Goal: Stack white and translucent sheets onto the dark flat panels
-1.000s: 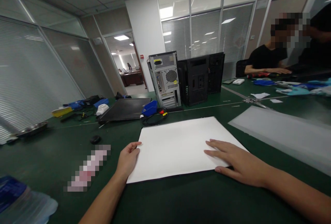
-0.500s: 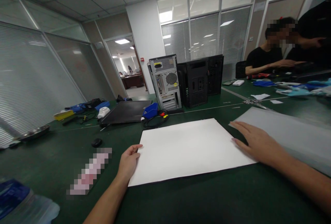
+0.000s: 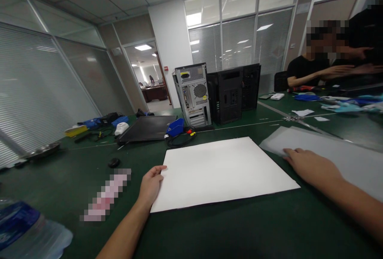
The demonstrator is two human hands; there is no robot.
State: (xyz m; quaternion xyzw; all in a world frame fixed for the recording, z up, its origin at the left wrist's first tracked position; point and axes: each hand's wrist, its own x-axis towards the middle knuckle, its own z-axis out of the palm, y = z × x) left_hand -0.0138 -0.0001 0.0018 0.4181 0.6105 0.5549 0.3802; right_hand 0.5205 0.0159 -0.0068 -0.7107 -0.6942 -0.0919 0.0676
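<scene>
A large white sheet [image 3: 221, 171] lies flat on the green table [image 3: 209, 231] in front of me. My left hand [image 3: 151, 185] rests at its left edge, fingers curled against the edge, thumb on top. My right hand [image 3: 311, 167] lies flat with fingers stretched out on a grey translucent sheet [image 3: 329, 151] to the right of the white one. Neither sheet is lifted.
Behind the white sheet stand a silver computer tower [image 3: 193, 95] and a black tower [image 3: 230, 93], with a flat black panel [image 3: 146, 128], a blue bin [image 3: 175, 127] and cables. Tools lie far left; a plastic bottle [image 3: 26, 231] is near left. People sit at the far right.
My right hand has slid off the white sheet to the right and now rests on the grey sheet. My left hand has stayed at the white sheet's left edge.
</scene>
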